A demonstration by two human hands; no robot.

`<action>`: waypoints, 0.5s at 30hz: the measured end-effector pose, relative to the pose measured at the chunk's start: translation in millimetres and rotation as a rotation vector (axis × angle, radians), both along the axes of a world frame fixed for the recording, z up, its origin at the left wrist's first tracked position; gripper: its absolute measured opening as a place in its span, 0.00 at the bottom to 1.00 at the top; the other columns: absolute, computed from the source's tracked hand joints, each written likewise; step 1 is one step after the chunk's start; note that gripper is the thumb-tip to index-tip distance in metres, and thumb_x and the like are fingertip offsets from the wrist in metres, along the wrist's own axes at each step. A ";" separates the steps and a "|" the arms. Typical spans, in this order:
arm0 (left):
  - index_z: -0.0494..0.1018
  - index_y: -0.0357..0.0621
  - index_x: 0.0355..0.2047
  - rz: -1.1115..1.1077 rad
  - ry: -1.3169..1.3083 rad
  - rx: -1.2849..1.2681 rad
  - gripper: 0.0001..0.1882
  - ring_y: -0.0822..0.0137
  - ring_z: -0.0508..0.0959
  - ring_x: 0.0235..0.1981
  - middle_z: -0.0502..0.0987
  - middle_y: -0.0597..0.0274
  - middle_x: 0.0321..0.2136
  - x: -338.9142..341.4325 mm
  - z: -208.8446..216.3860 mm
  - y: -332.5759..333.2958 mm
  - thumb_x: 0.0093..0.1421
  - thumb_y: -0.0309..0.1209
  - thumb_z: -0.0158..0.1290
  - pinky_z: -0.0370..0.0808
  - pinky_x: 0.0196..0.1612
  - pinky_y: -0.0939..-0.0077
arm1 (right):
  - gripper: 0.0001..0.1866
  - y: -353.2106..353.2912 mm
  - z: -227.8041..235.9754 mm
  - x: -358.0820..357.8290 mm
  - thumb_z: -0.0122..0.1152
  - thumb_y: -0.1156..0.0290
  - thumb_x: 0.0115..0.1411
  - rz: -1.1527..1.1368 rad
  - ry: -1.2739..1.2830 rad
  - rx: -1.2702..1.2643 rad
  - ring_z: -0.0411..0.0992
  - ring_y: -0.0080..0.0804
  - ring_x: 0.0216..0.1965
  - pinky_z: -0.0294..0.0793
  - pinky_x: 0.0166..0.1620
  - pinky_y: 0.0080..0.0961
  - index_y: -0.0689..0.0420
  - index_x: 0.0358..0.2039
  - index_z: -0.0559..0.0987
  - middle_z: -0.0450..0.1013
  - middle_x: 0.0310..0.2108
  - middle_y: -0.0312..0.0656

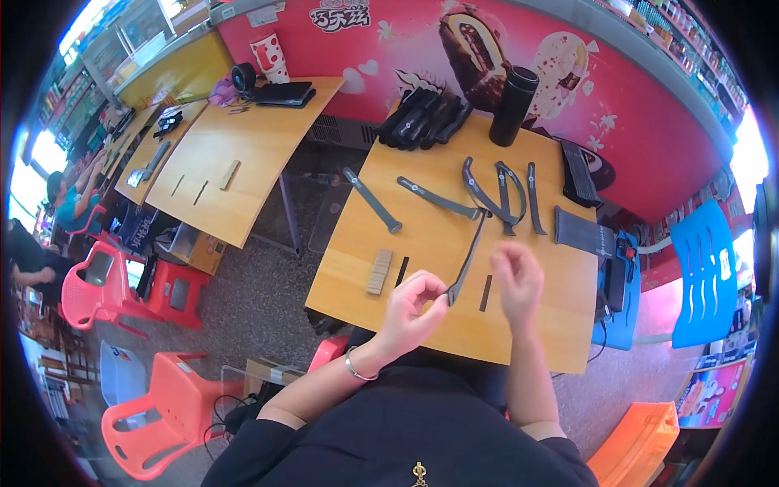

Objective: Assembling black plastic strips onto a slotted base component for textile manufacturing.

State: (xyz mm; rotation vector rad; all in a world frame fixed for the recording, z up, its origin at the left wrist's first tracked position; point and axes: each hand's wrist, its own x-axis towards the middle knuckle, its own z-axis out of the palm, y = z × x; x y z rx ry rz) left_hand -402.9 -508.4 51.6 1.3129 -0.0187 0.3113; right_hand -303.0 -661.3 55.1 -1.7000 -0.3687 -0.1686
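Observation:
My left hand pinches the near end of a black strap between thumb and fingers. From there the strap slants up and away over the wooden table. My right hand is raised just right of it, fingers curled together; whatever is in them, if anything, is hidden. Beyond both hands lie a straight dark strap, a longer one, a curved strap, a looped strap and another straight strap. A small ribbed tan block sits left of my left hand.
At the table's back are a black bundle and an upright black bottle. Flat dark pieces lie along its right edge. A second table stands left, with red chairs below. A blue chair is at right.

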 end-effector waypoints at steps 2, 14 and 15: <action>0.68 0.33 0.30 -0.018 -0.011 0.065 0.02 0.77 0.70 0.32 0.67 0.63 0.31 -8.0 0.0 7.0 0.55 0.17 0.49 0.69 0.37 0.85 | 0.07 3.5 -5.4 37.7 0.56 0.75 0.57 -0.064 -0.065 -0.020 0.71 0.21 0.30 0.70 0.35 0.17 0.62 0.36 0.76 0.74 0.26 0.37; 0.68 0.32 0.31 -0.032 0.085 0.084 0.03 0.76 0.71 0.33 0.68 0.63 0.32 -20.0 -13.5 21.8 0.55 0.18 0.50 0.69 0.38 0.84 | 0.10 43.1 -51.5 137.7 0.55 0.68 0.55 0.263 -0.095 -0.775 0.73 0.42 0.37 0.71 0.42 0.32 0.56 0.35 0.80 0.76 0.35 0.43; 0.68 0.32 0.31 -0.029 0.086 0.088 0.03 0.76 0.71 0.33 0.68 0.63 0.32 -20.8 -14.5 23.0 0.55 0.18 0.50 0.69 0.37 0.84 | 0.10 45.9 -55.6 141.3 0.56 0.69 0.54 0.364 -0.207 -0.912 0.72 0.44 0.38 0.71 0.43 0.32 0.56 0.34 0.80 0.76 0.37 0.43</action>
